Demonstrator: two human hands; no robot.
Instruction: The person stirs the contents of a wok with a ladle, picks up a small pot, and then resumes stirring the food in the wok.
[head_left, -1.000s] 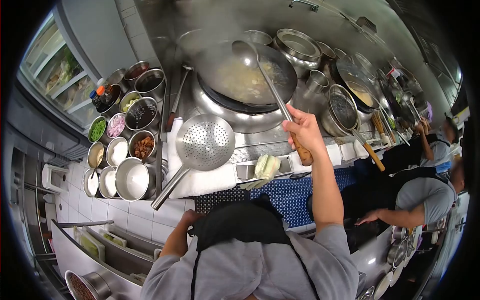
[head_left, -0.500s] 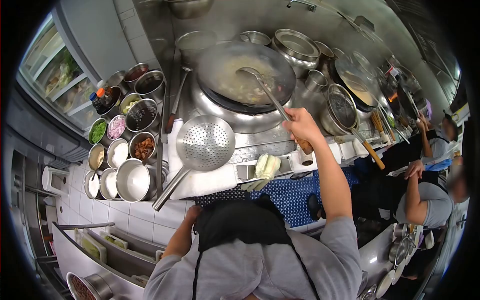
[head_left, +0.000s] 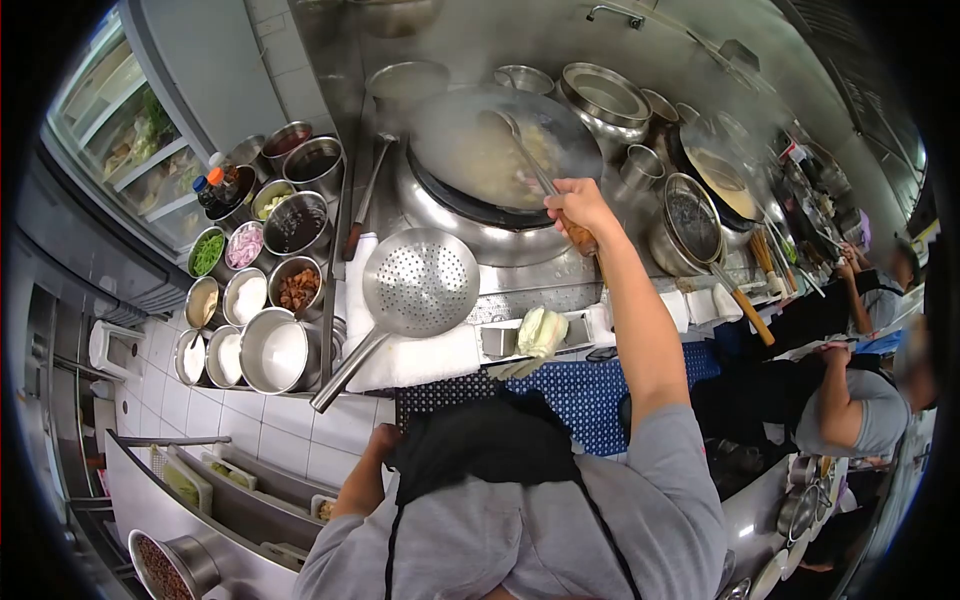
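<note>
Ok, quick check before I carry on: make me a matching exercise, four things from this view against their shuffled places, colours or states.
1. Ladle
2. Skimmer
3. Left hand
4. Chopped greens

A. Bright green, in a metal container
B. Gripped by the right hand
C. Dotted with holes
D. Beside the black apron

Pairs: 1-B, 2-C, 3-D, 4-A

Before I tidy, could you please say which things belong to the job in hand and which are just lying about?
In use:
ladle, held in the right hand
steaming wok, with food inside

Apparently just lying about:
perforated strainer
white towel
wood-handled sieve
</note>
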